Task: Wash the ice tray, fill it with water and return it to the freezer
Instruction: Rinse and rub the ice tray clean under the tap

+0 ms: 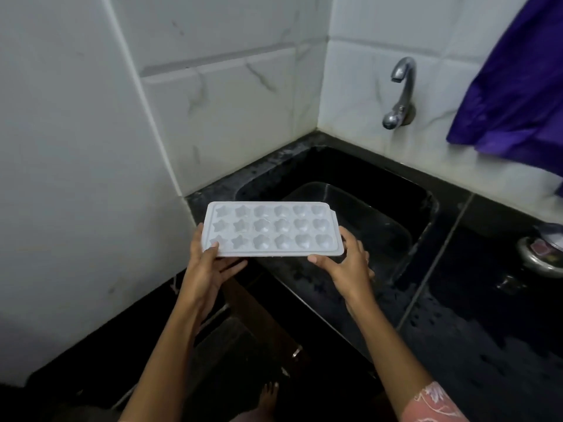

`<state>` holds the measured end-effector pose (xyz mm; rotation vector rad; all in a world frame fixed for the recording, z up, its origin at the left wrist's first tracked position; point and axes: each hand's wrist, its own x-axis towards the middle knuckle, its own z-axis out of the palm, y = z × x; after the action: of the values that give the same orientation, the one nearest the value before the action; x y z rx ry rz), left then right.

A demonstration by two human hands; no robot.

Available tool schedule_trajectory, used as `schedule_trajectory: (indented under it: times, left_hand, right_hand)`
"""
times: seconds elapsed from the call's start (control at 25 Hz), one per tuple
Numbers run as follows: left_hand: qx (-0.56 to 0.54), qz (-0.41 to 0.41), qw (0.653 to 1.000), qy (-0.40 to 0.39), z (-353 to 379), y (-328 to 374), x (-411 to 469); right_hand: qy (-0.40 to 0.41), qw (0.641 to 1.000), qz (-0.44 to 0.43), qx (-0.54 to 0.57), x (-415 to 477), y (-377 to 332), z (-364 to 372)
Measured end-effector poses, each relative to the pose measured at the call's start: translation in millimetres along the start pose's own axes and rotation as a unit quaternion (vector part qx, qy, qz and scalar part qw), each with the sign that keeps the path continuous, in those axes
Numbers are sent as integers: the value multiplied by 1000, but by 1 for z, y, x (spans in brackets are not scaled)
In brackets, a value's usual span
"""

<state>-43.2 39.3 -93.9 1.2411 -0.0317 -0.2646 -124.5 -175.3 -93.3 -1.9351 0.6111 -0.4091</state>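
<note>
Left hand (204,271) grips tray (271,230) at its left end, thumb on top, fingers beneath. Right hand (345,269) grips the right end, fingers curled round the edge. Tray level, cavities up, over black sink (350,166), near-left side. Beyond: tap (401,92) on tiled wall; purple cloth (518,95) hanging right.

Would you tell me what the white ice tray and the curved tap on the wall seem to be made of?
White ice tray: likely moulded plastic, matt, thin rim, soft-edged star and heart cups. Curved wall tap: metal, probably chromed, with bright glints.
</note>
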Motion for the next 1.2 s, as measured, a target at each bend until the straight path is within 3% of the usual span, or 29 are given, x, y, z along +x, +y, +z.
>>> schedule_trajectory:
  times: [0.6, 0.88, 0.96, 1.08, 1.2]
  left_hand:
    - [-48, -73, 989, -119, 122, -5, 170]
    - [-64, -109, 980, -151, 167, -28, 218]
    - [-65, -117, 980, -148, 175, -34, 229]
    - [-62, -115, 980, -150, 178, -40, 241]
    - [-64, -121, 979, -152, 177, -44, 250]
  right_hand:
    - [211, 973, 89, -8, 103, 26, -18]
    - [211, 964, 154, -54, 133, 28, -44]
    - [259, 947, 169, -82, 148, 16, -57]
    - [301, 939, 88, -144, 196, -6, -72]
    - [212, 961, 16, -175, 266, -27, -80]
